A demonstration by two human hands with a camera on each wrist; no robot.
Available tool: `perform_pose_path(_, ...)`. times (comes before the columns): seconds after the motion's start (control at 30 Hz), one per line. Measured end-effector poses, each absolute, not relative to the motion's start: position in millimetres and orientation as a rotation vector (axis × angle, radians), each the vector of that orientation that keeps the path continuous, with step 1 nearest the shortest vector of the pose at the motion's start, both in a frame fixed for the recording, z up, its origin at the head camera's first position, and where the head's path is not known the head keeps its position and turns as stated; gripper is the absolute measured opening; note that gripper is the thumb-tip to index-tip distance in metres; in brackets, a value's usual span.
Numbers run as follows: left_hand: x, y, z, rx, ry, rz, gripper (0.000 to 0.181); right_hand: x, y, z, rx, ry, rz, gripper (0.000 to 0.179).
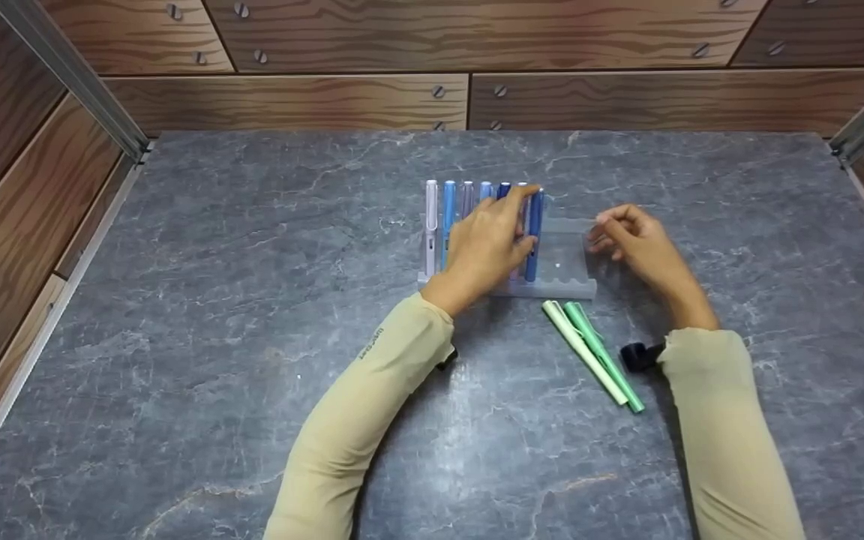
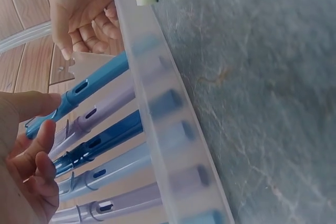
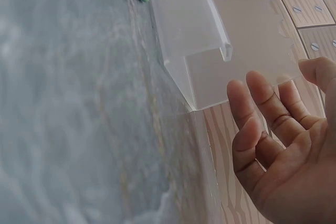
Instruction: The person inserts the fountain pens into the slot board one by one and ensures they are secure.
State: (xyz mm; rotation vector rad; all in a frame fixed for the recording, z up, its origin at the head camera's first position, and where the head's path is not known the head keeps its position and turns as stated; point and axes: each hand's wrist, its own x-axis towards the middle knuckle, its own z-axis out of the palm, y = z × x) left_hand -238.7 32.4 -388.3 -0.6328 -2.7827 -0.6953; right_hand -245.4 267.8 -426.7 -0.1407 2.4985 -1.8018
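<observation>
A frosted clear pen rack (image 1: 571, 289) holds a row of several capped pens in white, blue and purple tones, standing in its left and middle slots. At the right end of that row, my left hand (image 1: 486, 238) pinches a blue pen (image 1: 535, 240) near its cap, thumb on one side. The left wrist view shows the same blue pen (image 2: 97, 85) with its lower end inside the rack's front ledge (image 2: 157, 77). Beside the rack's right end, my right hand (image 1: 642, 244) has loosely bent fingers and holds nothing, as its palm (image 3: 294, 166) shows.
Two pens, one pale green (image 1: 586, 354) and one brighter green (image 1: 604, 358), lie side by side on the grey marbled table (image 1: 252, 337), in front of the rack. Wood-patterned panels (image 1: 312, 101) and metal posts (image 1: 72, 79) bound the table.
</observation>
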Motion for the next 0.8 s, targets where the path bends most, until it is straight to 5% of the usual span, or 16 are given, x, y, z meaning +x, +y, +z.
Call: perform_pose_path(0.8,-242.7,36.6,-385.0,-0.573,-2.837,-0.515,0.060,-246.3,269.6,-426.5,-0.127,2.515,-1.747,0.013)
